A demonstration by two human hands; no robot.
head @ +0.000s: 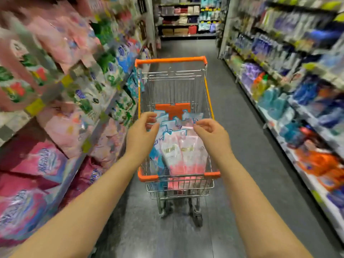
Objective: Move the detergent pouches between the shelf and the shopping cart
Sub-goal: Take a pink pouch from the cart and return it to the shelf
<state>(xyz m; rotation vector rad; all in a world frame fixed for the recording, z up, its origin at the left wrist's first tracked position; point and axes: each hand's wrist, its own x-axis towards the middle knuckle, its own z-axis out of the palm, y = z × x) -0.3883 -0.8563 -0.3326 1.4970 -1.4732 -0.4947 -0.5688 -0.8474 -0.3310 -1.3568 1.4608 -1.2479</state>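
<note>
A wire shopping cart (208, 94) with orange trim stands in the aisle ahead of me. Several detergent pouches (183, 155), pink-and-white and blue-and-white, stand upright inside its basket. My left hand (142, 135) hovers over the left side of the pouches, fingers loosely curled, holding nothing. My right hand (212, 135) hovers over the right side, fingertips close to the pouch tops; whether they touch is unclear. The shelf (78, 116) on my left is packed with pink, green and blue pouches, blurred by motion.
A second shelf (290, 101) of blue, purple and orange bottles and bags lines the right side. The grey floor (242, 127) runs between the two. More shelving (186, 25) closes off the far end of the aisle.
</note>
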